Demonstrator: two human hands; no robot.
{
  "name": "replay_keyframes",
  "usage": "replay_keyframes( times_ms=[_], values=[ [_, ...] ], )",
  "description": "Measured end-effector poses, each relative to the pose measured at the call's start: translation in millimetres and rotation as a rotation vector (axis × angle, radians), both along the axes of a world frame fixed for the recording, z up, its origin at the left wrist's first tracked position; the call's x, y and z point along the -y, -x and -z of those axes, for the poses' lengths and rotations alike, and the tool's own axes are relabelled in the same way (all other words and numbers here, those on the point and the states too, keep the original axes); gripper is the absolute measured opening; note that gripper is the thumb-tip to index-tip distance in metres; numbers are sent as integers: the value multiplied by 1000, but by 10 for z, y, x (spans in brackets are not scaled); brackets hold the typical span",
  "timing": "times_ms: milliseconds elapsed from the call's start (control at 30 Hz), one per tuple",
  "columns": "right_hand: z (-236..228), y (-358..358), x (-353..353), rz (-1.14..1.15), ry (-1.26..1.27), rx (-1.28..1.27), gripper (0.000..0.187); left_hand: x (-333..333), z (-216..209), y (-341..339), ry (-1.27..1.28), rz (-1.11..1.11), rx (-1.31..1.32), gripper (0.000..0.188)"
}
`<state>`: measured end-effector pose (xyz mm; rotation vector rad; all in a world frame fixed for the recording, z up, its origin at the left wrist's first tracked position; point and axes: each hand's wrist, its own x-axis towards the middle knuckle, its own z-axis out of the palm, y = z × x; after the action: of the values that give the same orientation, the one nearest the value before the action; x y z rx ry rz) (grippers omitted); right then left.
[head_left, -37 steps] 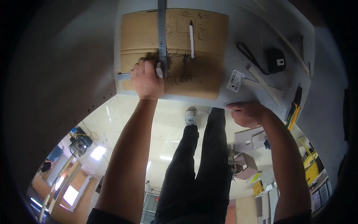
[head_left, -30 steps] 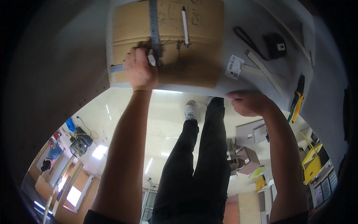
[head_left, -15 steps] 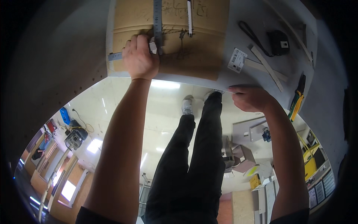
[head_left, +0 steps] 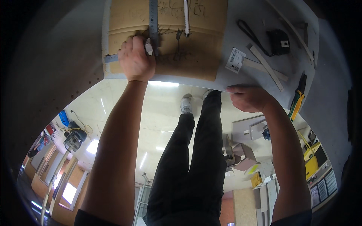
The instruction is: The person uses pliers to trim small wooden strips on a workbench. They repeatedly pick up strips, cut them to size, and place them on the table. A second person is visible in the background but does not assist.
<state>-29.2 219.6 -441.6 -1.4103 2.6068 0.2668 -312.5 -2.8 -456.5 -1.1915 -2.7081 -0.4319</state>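
- In the head view, upper left of the frame, my left hand (head_left: 136,60) curls its fingers closely about a pale block (head_left: 149,46) that sits against the lower end of a metal ruler (head_left: 153,22).
- The ruler lies upright in the frame on a sheet of cardboard (head_left: 196,66); a second metal strip (head_left: 111,58) shows left of my fingers, and I cannot tell whether the two are joined.
- To do this well, I judge I should press evenly, keep the block snug to the ruler, and keep my fingertips off the ruler's edge.
- Right of centre, my right hand (head_left: 245,98) has its fingers folded in at the front edge of the grey bench (head_left: 233,22); I cannot tell whether it grips anything. Staying light there should avoid jogging the bench.
- Against the earliest frame, the cardboard sits higher, its top edge now cut off; ruler, pen (head_left: 186,19) and left hand keep about the same places on it, so mostly my view shifts.
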Motion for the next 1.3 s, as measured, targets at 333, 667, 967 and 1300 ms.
replay_keyframes(
  times_ms=[333, 667, 967, 1300],
  values=[
    [-9, 6, 0, -20, -26, -17, 10, 3, 4, 3, -4, -6, -15, 21],
    [37, -14, -7, 7, 26, -36, 14, 10, 20, 7, -2, -15, -5, 22],
    [34, -11, -5, -5, 19, -27, 13, 20, 23, 3, -11, 2, -31, 24],
    [15, 5, -5, 9, 40, -20, 15, 0, -4, -9, -27, -4, -55, 12]
  ],
)
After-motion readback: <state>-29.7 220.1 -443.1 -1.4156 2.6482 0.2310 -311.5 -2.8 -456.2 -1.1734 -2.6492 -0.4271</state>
